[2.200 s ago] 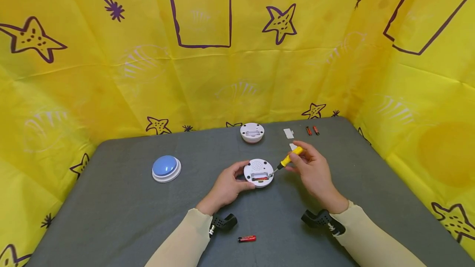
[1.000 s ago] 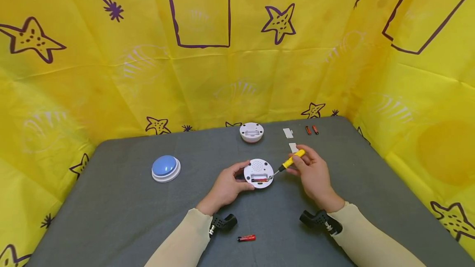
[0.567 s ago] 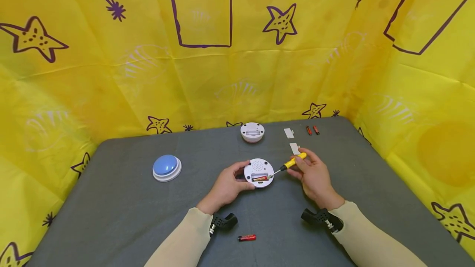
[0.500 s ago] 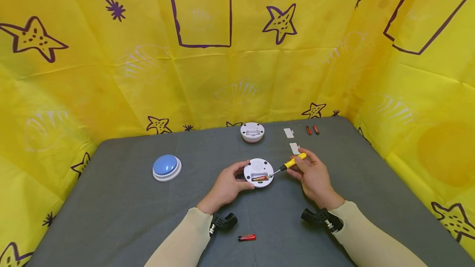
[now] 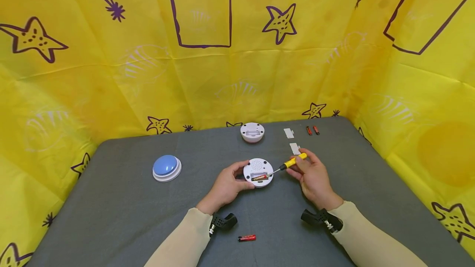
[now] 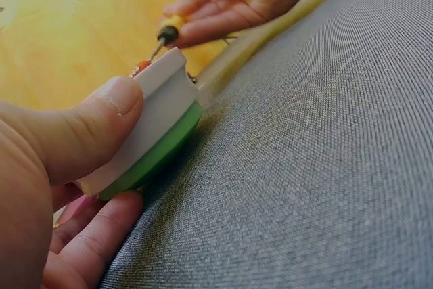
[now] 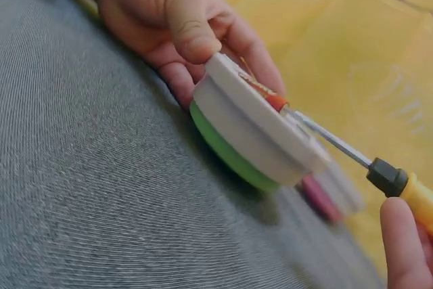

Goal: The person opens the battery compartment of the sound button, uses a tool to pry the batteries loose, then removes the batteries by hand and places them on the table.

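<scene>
My left hand (image 5: 227, 186) grips a round white push button (image 5: 257, 165) by its rim, upside down, its green dome against the table as the left wrist view shows. A red battery (image 5: 259, 178) sits in the button's uncovered compartment, its right end raised in the right wrist view. Between thumb and fingers, my right hand (image 5: 315, 178) holds a yellow-handled screwdriver (image 5: 293, 162). The shaft's tip (image 7: 292, 112) touches the raised end of the battery. Another red battery (image 5: 247, 238) lies on the table between my forearms.
Behind stands a second upturned button (image 5: 252, 132) with its compartment bare. Two white battery covers (image 5: 288, 133) and two red batteries (image 5: 312, 130) lie at the back right. A blue-domed button (image 5: 166, 168) stands upright to the left on the grey table (image 5: 122, 209).
My right hand has lowered slightly, tilting the screwdriver flatter. The battery's right end has risen out of the compartment. My left hand keeps its grip on the button.
</scene>
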A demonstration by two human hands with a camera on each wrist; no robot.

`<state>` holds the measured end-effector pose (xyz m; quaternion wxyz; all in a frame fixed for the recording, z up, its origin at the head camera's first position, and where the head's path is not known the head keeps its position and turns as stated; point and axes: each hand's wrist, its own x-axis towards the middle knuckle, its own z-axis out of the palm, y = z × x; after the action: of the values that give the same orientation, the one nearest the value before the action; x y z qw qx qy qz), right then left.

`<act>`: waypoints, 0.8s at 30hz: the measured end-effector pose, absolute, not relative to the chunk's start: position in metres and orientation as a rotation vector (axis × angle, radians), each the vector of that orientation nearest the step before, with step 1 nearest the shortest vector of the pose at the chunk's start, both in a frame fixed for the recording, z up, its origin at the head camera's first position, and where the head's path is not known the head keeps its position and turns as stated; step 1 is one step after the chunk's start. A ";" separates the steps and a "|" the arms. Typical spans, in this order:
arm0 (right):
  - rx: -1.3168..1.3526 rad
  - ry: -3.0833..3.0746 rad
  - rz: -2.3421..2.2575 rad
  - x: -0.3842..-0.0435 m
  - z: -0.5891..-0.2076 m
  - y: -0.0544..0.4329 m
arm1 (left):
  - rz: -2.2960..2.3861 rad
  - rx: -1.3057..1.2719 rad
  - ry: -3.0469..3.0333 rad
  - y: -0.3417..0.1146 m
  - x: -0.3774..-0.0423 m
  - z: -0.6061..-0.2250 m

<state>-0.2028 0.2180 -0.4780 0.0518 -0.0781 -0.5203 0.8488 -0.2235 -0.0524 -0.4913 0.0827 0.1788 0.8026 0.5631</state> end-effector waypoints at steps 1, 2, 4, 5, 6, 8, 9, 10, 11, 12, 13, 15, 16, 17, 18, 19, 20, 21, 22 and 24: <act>-0.198 -1.619 2.531 -0.202 -0.476 0.217 | 1.681 0.533 2.398 -0.052 -0.224 -0.491; -0.157 -1.664 2.464 -0.201 -0.474 0.216 | 1.680 0.531 2.399 -0.052 -0.223 -0.491; -0.083 -1.754 2.314 -0.199 -0.468 0.213 | 1.675 0.528 2.406 -0.052 -0.223 -0.490; -0.047 -1.795 2.240 -0.197 -0.465 0.211 | 1.672 0.527 2.410 -0.052 -0.223 -0.489; -0.014 -1.833 2.165 -0.195 -0.462 0.209 | 1.669 0.527 2.413 -0.052 -0.224 -0.489; 0.061 -1.910 2.011 -0.190 -0.456 0.205 | 1.662 0.528 2.422 -0.052 -0.224 -0.489; 0.104 -1.944 1.935 -0.188 -0.453 0.203 | 1.658 0.533 2.426 -0.052 -0.224 -0.488; 0.155 -1.972 1.861 -0.186 -0.452 0.201 | 1.656 0.537 2.428 -0.052 -0.224 -0.488; 0.204 -2.001 1.783 -0.184 -0.450 0.199 | 1.653 0.539 2.431 -0.052 -0.224 -0.488; 0.250 -2.024 1.708 -0.182 -0.448 0.197 | 1.650 0.540 2.434 -0.052 -0.224 -0.487; 0.296 -2.047 1.630 -0.181 -0.447 0.195 | 1.648 0.543 2.436 -0.052 -0.224 -0.487; 0.377 -2.073 1.499 -0.179 -0.444 0.191 | 1.645 0.548 2.441 -0.051 -0.224 -0.486; 0.403 -2.086 1.431 -0.178 -0.442 0.189 | 1.647 0.548 2.443 -0.051 -0.224 -0.486; 0.418 -2.102 1.361 -0.177 -0.440 0.187 | 1.647 0.550 2.448 -0.051 -0.224 -0.486; 0.430 -2.115 1.300 -0.176 -0.439 0.186 | 1.649 0.553 2.451 -0.051 -0.224 -0.486; 0.442 -2.126 1.230 -0.175 -0.438 0.185 | 1.650 0.557 2.456 -0.051 -0.224 -0.486; 0.459 -2.133 1.163 -0.174 -0.438 0.183 | 1.647 0.558 2.462 -0.051 -0.224 -0.486; 0.477 -2.138 1.094 -0.172 -0.437 0.182 | 1.645 0.556 2.465 -0.051 -0.224 -0.487; 0.499 -2.140 1.018 -0.171 -0.437 0.181 | 1.646 0.553 2.462 -0.051 -0.223 -0.487; 0.560 -2.123 0.901 -0.169 -0.438 0.178 | 1.645 0.552 2.458 -0.051 -0.222 -0.489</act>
<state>-0.1691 0.1779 -0.4379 0.3749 0.2189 -0.8292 0.3520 -0.2220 -0.0511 -0.4889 0.0662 0.1829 0.8152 0.5456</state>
